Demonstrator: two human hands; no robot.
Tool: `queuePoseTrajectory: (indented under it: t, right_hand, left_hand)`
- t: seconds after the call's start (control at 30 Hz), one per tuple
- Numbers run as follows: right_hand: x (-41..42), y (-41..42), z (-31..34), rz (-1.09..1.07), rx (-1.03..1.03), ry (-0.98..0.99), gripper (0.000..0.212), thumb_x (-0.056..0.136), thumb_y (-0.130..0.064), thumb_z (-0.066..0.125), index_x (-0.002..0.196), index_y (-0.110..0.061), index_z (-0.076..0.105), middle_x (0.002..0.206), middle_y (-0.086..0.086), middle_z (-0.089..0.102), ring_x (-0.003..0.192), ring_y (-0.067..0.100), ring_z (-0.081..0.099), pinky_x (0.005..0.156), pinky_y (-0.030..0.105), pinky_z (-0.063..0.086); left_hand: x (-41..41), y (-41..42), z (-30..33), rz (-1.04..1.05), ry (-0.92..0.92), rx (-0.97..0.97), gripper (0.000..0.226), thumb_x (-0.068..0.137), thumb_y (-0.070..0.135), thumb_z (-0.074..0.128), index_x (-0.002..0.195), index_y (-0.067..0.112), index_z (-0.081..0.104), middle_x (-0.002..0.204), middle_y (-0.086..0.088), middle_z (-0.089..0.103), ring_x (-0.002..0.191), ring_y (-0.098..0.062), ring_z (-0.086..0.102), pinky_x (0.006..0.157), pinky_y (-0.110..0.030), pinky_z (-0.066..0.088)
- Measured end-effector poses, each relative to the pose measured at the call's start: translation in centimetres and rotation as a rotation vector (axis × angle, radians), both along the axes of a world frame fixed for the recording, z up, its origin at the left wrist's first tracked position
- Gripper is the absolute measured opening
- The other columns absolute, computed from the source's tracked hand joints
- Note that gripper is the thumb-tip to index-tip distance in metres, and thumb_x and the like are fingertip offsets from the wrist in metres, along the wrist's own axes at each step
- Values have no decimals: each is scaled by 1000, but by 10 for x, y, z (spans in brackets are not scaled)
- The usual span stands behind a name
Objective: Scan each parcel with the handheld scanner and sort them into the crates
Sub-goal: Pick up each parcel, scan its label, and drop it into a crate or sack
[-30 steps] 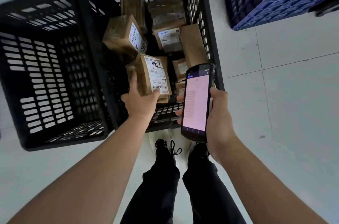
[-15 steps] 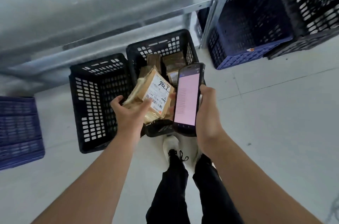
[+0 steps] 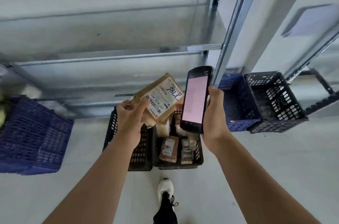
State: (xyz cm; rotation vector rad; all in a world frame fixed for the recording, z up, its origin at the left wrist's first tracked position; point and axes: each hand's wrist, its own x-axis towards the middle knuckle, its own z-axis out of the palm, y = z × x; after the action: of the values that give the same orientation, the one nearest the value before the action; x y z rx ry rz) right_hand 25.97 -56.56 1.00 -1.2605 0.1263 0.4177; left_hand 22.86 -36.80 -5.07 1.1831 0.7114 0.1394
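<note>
Overhead, both bare forearms reach forward above a pale floor [image 3: 256, 168]. The left hand [image 3: 131, 122] grips a flat brown cardboard parcel [image 3: 159, 100] by its lower left corner, fingers [image 3: 145, 103] curled over the face and touching the edge of its white shipping label [image 3: 164, 98], which carries a barcode and handwritten blue digits. That parcel is tilted, lifted above the crates, and sits just beside the device on its left. The right hand [image 3: 213, 111] holds a black handheld scanner with a pale pink screen [image 3: 195, 99] upright, fingers wrapped round its right edge and back.

Beneath the hands stand two black slotted plastic crates side by side. The left black crate [image 3: 141, 154] is mostly hidden by the left arm; the right black crate [image 3: 198, 157] holds several more brown parcels [image 3: 168, 148]. A blue plastic crate [image 3: 31, 135] sits well apart to the left. Another blue slotted crate [image 3: 238, 102] and a dark slotted crate [image 3: 275, 102] touching it stand to the right, under grey metal shelving [image 3: 110, 56]. A white shoe [image 3: 165, 188] with a black trouser leg shows at the bottom.
</note>
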Motion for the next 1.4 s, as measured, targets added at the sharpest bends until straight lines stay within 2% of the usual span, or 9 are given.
queuePoseTrajectory:
  t: [0.17, 0.33, 0.43, 0.53, 0.67, 0.87, 1.03, 1.27, 1.4]
  right_hand:
    - [-33, -15, 94, 64, -22, -179, 58, 108, -47, 20, 97, -16, 68, 90, 12, 74, 92, 32, 69, 82, 40, 50]
    - [-65, -11, 161, 86, -4, -299, 63, 100, -57, 26, 117, -16, 71, 98, 6, 79, 104, 37, 74, 90, 55, 58]
    - [-83, -3, 195, 99, 44, -344, 65, 96, -61, 29, 119, -17, 70, 103, 8, 79, 100, 32, 75, 87, 48, 59]
    - [-98, 7, 223, 116, 96, -397, 61, 101, -58, 27, 114, -19, 73, 100, 9, 78, 96, 31, 72, 86, 45, 57]
    - [-119, 25, 250, 144, 179, -421, 59, 102, -59, 30, 104, -23, 77, 97, 9, 74, 90, 31, 68, 87, 47, 54]
    - [-157, 65, 287, 135, 326, -427, 62, 103, -55, 32, 128, -10, 66, 108, 14, 68, 98, 35, 67, 84, 47, 59]
    - [-181, 91, 309, 130, 344, -441, 58, 102, -56, 33, 120, -22, 76, 111, 12, 76, 103, 36, 71, 87, 48, 59]
    - [-197, 98, 342, 52, 422, -458, 72, 85, -65, 53, 139, -18, 64, 111, 9, 71, 108, 39, 67, 87, 48, 59]
    - [-208, 100, 348, 57, 500, -481, 65, 94, -61, 47, 139, -16, 63, 107, 10, 69, 96, 35, 66, 75, 38, 59]
  left_hand:
    - [-35, -3, 89, 59, -105, 49, 69, 85, 25, 84, 137, 12, 40, 116, -20, 74, 99, -30, 77, 70, -38, 65]
    - [-64, 4, 169, 120, -233, 22, 70, 85, 24, 85, 138, 16, 40, 112, -17, 75, 108, -33, 73, 93, -57, 62]
    - [-77, 18, 209, 127, -304, 16, 61, 87, 23, 83, 134, 15, 44, 94, -6, 79, 106, -30, 71, 81, -49, 64]
    - [-90, 32, 250, 81, -370, 32, 90, 72, 38, 92, 142, 5, 46, 107, -12, 78, 115, -37, 71, 70, -43, 62]
    - [-110, 50, 297, 41, -449, 83, 116, 57, 53, 95, 147, -1, 46, 121, -17, 77, 114, -38, 74, 90, -58, 62]
    - [-144, 88, 348, -124, -432, 167, 52, 89, 34, 82, 134, 37, 57, 115, -1, 80, 118, -28, 70, 107, -61, 50]
    - [-164, 119, 380, -240, -544, 294, 84, 87, -2, 79, 148, 48, 48, 125, 0, 76, 119, -27, 72, 108, -55, 54]
    - [-185, 144, 423, -209, -664, 338, 97, 73, 9, 87, 155, 38, 45, 131, -5, 73, 119, -30, 72, 106, -57, 55]
    - [-194, 141, 439, -211, -717, 335, 104, 65, 18, 86, 156, 34, 40, 124, -9, 75, 112, -31, 75, 104, -55, 57]
